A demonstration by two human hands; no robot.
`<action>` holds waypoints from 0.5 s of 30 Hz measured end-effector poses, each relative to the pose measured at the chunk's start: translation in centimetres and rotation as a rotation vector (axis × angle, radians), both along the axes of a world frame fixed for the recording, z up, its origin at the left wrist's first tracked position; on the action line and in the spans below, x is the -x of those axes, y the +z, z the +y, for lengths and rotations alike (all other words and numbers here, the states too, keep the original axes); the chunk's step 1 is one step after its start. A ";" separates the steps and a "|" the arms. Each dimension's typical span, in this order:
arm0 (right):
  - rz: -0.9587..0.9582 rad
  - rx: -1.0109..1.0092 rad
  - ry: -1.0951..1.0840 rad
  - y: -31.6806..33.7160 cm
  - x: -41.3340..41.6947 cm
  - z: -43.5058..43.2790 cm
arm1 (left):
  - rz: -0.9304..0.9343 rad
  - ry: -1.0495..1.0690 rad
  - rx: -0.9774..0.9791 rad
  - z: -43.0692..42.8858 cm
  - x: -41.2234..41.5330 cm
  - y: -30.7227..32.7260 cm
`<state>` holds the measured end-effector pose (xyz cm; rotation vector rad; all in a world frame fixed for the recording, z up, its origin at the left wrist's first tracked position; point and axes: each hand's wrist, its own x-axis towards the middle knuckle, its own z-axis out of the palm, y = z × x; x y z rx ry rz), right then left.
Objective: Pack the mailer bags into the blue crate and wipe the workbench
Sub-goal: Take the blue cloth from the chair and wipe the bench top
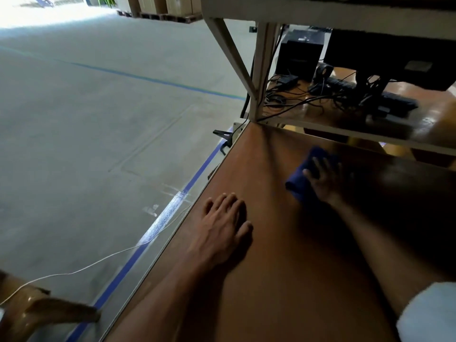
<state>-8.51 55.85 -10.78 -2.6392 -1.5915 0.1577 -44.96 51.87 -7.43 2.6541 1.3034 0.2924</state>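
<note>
The brown wooden workbench top looks smooth with a dull sheen. The folded dark blue cloth is soft and matt. The cream painted metal shelf frame is smooth, the grey concrete floor faintly glossy.

No readable text, labels, brands, numbers or signs anywhere. The dark monitor and black box on the far bench show no legible marking; the pale tag on the monitor's back is too blurred to read.

Right hand flat on blue cloth, left hand resting on workbench
</note>
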 end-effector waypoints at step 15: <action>-0.013 -0.018 0.446 2.0 18.5 -13.3 | 0.120 0.096 0.115 -5.6 10.3 -0.7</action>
